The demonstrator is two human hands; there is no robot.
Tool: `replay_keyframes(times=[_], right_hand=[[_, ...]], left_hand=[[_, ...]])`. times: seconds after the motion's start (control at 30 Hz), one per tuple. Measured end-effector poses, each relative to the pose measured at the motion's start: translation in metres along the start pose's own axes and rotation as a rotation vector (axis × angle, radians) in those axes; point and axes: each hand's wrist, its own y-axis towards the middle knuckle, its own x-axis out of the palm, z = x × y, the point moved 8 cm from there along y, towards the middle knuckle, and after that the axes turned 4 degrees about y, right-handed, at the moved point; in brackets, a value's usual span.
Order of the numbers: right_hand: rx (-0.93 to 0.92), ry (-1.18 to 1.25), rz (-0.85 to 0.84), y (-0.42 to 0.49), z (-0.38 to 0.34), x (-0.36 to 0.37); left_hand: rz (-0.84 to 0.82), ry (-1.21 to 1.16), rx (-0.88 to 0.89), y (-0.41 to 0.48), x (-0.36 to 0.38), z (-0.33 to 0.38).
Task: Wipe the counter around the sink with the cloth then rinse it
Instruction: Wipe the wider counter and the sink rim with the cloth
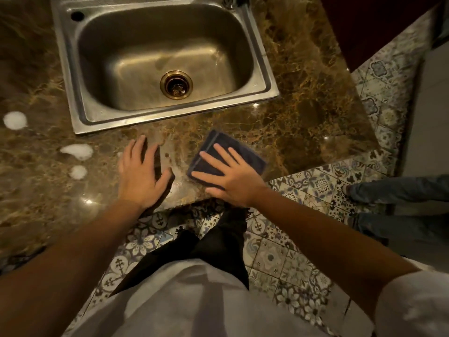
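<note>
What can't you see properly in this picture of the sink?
All from the head view:
The tap: only its base shows, because the top edge cuts off the rest.
The cloth: its near part is hidden under the right hand, which is pressing on it.
Another person: only legs show, cut off by the right edge.
The drain: too dark inside to tell what is in it.

The scene is dim, with a warm yellow-brown tone. Small bright glare spots sit on the polished counter (303, 105), near the left hand (139, 171) and beside the sink (268, 76), whose steel basin shines softly. The left hand throws a dark shadow to its right. The cloth (245, 154) has blurred edges. The foam patches (15, 120) look overexposed. Straight lines bend toward the edges, and the far left corner is dark and smeared.
</note>
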Motion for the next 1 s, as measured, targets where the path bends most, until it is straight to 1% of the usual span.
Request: replay_keyframes(times=[0.07,0.17,0.3,0.37,0.43,0.47,0.5,0.53,0.57,0.67,0.77,0.83,0.9,0.93,0.97,1.0], right_hand=[[0.189,-0.036,-0.028,-0.013,0.046,-0.007],[0.526,0.038,-0.035,-0.033,0.112,-0.019],[0.879,0.159,0.039,-0.064,0.159,-0.023],[1.077,0.195,0.095,-0.069,0.155,-0.018],[1.266,0.255,0.159,-0.068,0.126,-0.009],[1.331,0.283,0.193,-0.065,0.105,-0.005],[1.354,0.304,0.223,-0.058,0.081,0.0],[1.323,0.302,0.245,-0.047,0.057,0.002],[1.24,0.274,0.257,-0.032,0.032,0.003],[0.804,0.171,0.22,0.018,-0.039,0.004],[0.439,0.102,0.199,0.041,-0.072,0.003],[0.177,0.05,0.162,0.041,-0.073,0.001],[-0.111,-0.019,0.072,0.03,-0.056,0.001],[-0.191,-0.045,0.015,0.023,-0.038,0.0],[-0.192,-0.063,-0.031,0.017,-0.014,-0.002],[-0.106,-0.07,-0.054,0.012,0.015,-0.006]], left_hand=[[-0.041,0.119,-0.047,-0.009,0.001,-0.011],[-0.028,0.169,-0.099,-0.018,-0.005,-0.022],[-0.053,0.196,-0.11,-0.023,0.002,-0.023],[-0.054,0.183,-0.124,-0.023,0.005,-0.027],[-0.062,0.181,-0.122,-0.027,0.006,-0.031],[-0.07,0.177,-0.121,-0.029,0.006,-0.032],[-0.075,0.169,-0.125,-0.031,0.006,-0.034],[-0.076,0.161,-0.132,-0.031,0.006,-0.034],[-0.079,0.155,-0.14,-0.031,0.007,-0.034],[-0.072,0.137,-0.168,-0.031,0.008,-0.033],[-0.047,0.126,-0.177,-0.03,0.008,-0.034],[-0.014,0.091,-0.173,-0.029,0.006,-0.034],[0.018,0.046,-0.183,-0.029,0.002,-0.036],[0.024,0.039,-0.189,-0.03,0.002,-0.036],[0.026,0.043,-0.193,-0.032,0.001,-0.036],[0.027,0.053,-0.193,-0.034,0.001,-0.036]])
